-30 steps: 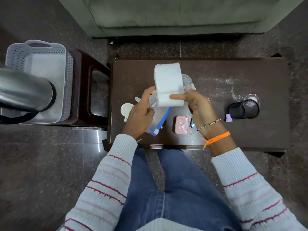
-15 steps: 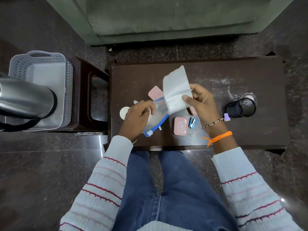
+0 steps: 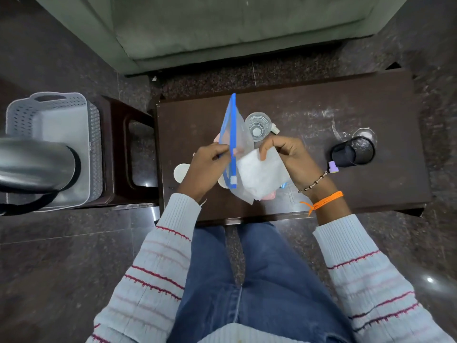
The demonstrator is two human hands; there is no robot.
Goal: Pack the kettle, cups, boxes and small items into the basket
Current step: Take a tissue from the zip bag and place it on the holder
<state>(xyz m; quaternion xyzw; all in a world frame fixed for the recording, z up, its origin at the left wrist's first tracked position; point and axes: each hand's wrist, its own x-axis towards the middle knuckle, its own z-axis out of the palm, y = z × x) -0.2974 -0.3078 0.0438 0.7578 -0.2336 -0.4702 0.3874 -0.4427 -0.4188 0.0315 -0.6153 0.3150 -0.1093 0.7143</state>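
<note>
My left hand [image 3: 206, 167] pinches the blue zip edge of a clear zip bag [image 3: 233, 142] held upright over the dark table [image 3: 321, 120]. My right hand [image 3: 289, 157] grips a folded white tissue [image 3: 262, 177] that sits partly inside the bag's mouth. A clear glass cup [image 3: 257, 126] stands just behind the bag. A steel kettle [image 3: 32, 164] lies in the grey basket [image 3: 49, 115] at the left. A pink box [image 3: 269, 195] peeks out under the tissue.
A black mesh cup [image 3: 354, 151] lies on its side at the table's right, with a small purple item [image 3: 333, 167] beside it. A white round lid [image 3: 181, 172] sits near my left wrist. The basket rests on a dark stool [image 3: 128, 154]. A green sofa [image 3: 222, 26] stands behind.
The bag has been raised and turned upright with its mouth toward the tissue. My right hand brought the tissue down from above the table into the bag's opening.
</note>
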